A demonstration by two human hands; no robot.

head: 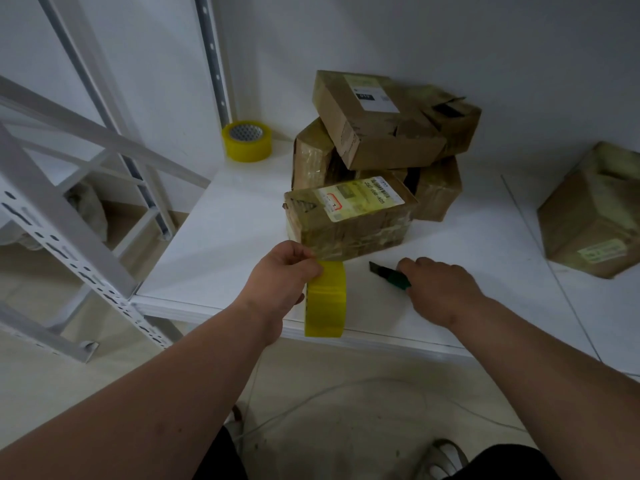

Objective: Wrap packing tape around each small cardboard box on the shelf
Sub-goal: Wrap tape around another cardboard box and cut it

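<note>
The front box [349, 216] sits on the shelf [221, 216] just beyond both hands, long axis running left to right — nearer the left hand [282, 271], which grips the yellow tape roll [325, 299] at its corner. The right hand [440, 285] curls round a green-handled cutter [389, 273]. The box is brown, crinkled, already glossy with tape.

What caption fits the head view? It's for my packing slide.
Left hand holds yellow tape roll at a taped box; right hand grips a cutter.
</note>
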